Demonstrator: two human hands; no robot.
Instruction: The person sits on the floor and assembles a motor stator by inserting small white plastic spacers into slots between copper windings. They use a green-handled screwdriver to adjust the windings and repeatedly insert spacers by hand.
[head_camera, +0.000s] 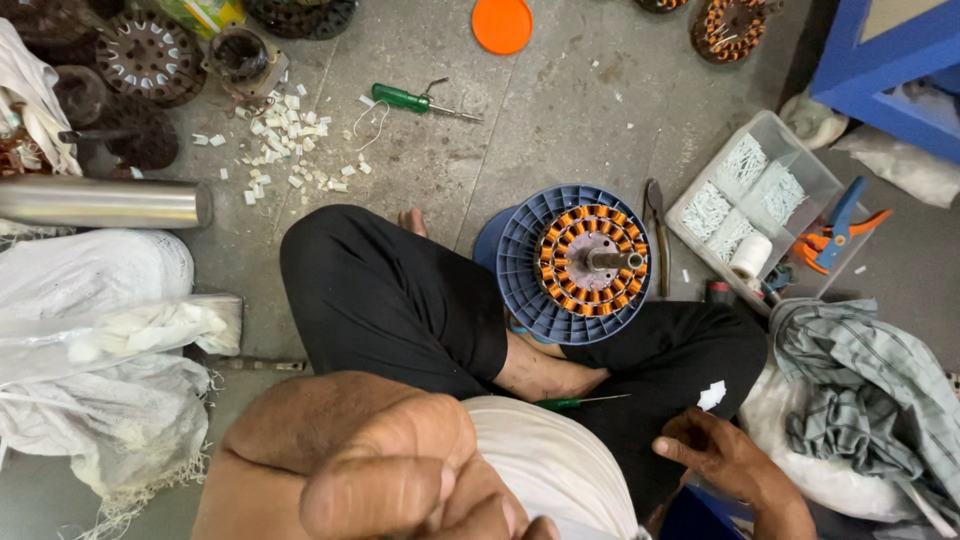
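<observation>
My left hand (360, 470) is raised very close to the camera at the bottom, with its fingers curled tight together; nothing shows in it. Lower right, my right hand (725, 460) pinches a small white paper slip (712, 395) over my knee. In front of my crossed legs in black trousers, a motor stator with orange copper windings (590, 262) and a steel shaft sits on a blue plastic spool (520, 270). Neither hand touches it. A thin green-handled screwdriver (580, 402) lies across my lap.
To the right, a clear compartment box (800, 160) holds white slips and a tape roll (750, 255), with blue-orange cutters (835, 235) beside it. Pliers (655, 230) lie by the spool. A green screwdriver (410, 100), white scraps (290, 150), an orange lid (502, 25), a steel tube (100, 203) and white bags (100, 330) surround me.
</observation>
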